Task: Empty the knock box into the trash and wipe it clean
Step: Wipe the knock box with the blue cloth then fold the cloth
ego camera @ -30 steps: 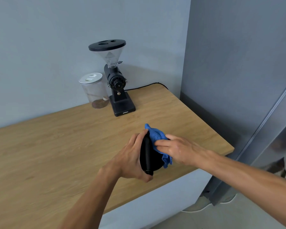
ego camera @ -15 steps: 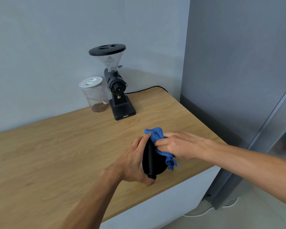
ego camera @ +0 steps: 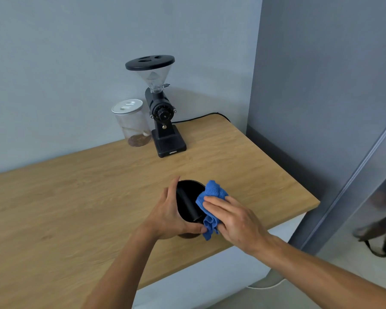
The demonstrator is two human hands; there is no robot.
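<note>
Blue cloth (ego camera: pixel 212 195) perhaps hides knock box (ego camera: pixel 187 201) rim.

Matt black knock box (ego camera: pixel 187 201), nubbly blue cloth (ego camera: pixel 212 195), smooth wood-grain counter (ego camera: pixel 76 197).

Left hand (ego camera: pixel 172 216) grips knock box (ego camera: pixel 188 202) — right hand (ego camera: pixel 235 220) presses cloth (ego camera: pixel 211 197).

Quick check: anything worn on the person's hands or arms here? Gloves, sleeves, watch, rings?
Nothing visible. The left hand and right hand are bare, with no gloves. Both forearms are uncovered right to the frame edge, with no sleeves, watch or wristband. No rings show on the visible fingers.
</note>
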